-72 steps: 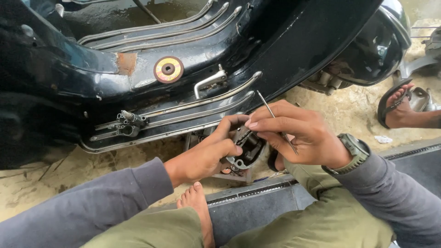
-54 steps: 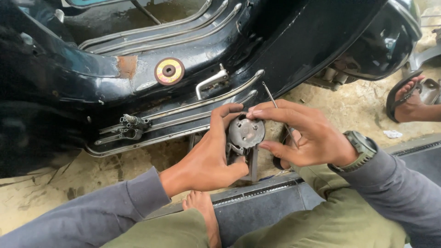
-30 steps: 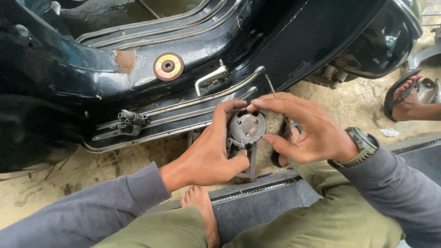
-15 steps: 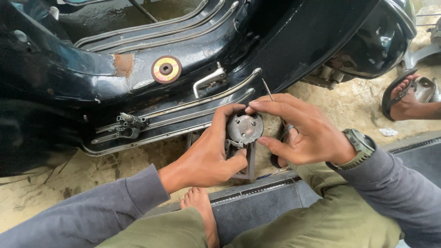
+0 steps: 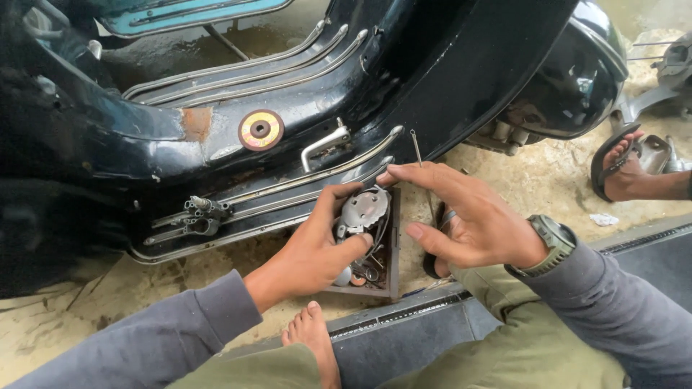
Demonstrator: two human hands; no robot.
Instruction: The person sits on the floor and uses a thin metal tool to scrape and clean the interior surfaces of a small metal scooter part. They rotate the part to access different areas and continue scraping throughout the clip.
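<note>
**Round metal part held at the scooter's floorboard edge**

Only one view, the head camera, is given. A round grey metal part (image 5: 365,209) with small fittings on it is gripped in the left hand (image 5: 317,248), the thumb pressed under it and the fingers curled behind. It is held just above a small brown tray (image 5: 393,248) of loose bits on the sandy ground (image 5: 548,180), beside the black scooter body (image 5: 216,144). The right hand (image 5: 468,220) is spread half open and nothing is seen gripped in it; its fingertips are just beside the part's top edge. A thin wire (image 5: 418,151) stands up behind those fingers. A risk is judged: should the thumb's grip loosen, the part or one of its small pieces could be dropped into the sand and lost. The wire could also be bent by the right fingers.
</note>
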